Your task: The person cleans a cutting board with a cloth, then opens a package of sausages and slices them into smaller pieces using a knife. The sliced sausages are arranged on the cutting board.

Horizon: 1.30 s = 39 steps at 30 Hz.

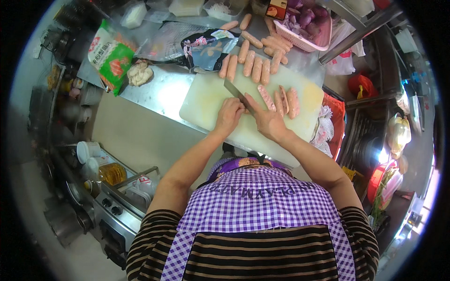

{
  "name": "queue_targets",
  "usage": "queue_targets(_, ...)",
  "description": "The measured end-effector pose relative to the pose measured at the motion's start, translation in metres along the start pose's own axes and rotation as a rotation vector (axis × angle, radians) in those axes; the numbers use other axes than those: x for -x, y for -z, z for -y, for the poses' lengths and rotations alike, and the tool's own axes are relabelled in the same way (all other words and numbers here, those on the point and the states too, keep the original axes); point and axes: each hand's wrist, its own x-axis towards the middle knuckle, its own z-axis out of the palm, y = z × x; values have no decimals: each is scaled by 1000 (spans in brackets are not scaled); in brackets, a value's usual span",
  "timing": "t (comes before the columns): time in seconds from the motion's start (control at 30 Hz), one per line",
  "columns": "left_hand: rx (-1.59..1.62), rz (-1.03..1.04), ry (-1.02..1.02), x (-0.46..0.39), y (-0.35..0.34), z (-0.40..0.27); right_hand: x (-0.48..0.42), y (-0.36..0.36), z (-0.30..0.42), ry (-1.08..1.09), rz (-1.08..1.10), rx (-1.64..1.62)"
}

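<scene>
My right hand (270,121) grips a kitchen knife (233,90), its broad metal blade slanting up and left over a white cutting board (202,93). Close against the blade, my left hand (228,115) has its fingers bent down on a sausage, mostly hidden by the fingers and the knife. To the right of my right hand lie several cut sausages (266,98), some showing pink inner faces. Whole sausages (256,70) rest in a row across the board's far edge, and more of them (276,44) sit on the metal counter behind.
A pink plastic basket (305,41) of red onions stands at the back right, near a metal post (355,37). An opened black plastic bag (211,49), a green food packet (112,59) and a pale lump (139,73) lie to the left. A gas stove (112,207) is lower left.
</scene>
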Motion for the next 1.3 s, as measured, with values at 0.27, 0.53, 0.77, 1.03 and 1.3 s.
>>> queue_targets(0.27,1,-19,49,2,1,7,-22,-1,6,-30,48,-149)
queue_targets(0.53,-33,-53,-7,4,4,3,-18,41,22,-77,274,18)
queue_targets(0.77,-30,-52,8,7,3,2,-18,-5,2,3,30,-191)
queue_targets(1.03,-40,-61,28,8,2,10,-24,29,17,-92,242,-229)
queue_targets(1.3,-40,-53,41,10,5,4,-23,13,8,-80,171,-308)
